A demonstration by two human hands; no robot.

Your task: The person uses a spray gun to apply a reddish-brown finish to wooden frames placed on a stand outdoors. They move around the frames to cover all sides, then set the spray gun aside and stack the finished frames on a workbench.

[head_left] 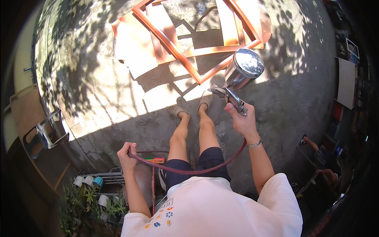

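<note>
My right hand (240, 118) grips a metal spray gun (233, 98) with a shiny cylindrical cup (244, 63) on top. A maroon hose (189, 172) runs in a curve from below the gun across my legs to my left hand (127, 155), whose fingers are closed on it. Beyond the gun, orange-coated wooden frames (175, 51) and pale panels (138, 47) rest above the sunlit ground, casting shadows on it. The cup overlaps the frame's lower right corner in view; I cannot tell whether they touch.
Concrete ground (87, 94) is dappled with shade. At left are a grey metal-and-plastic item (43, 132) and wooden boards (23, 110). Potted plants (83, 201) sit by a rack (110, 179) at lower left. Another person (327, 173) and a leaning board (346, 83) are at the right.
</note>
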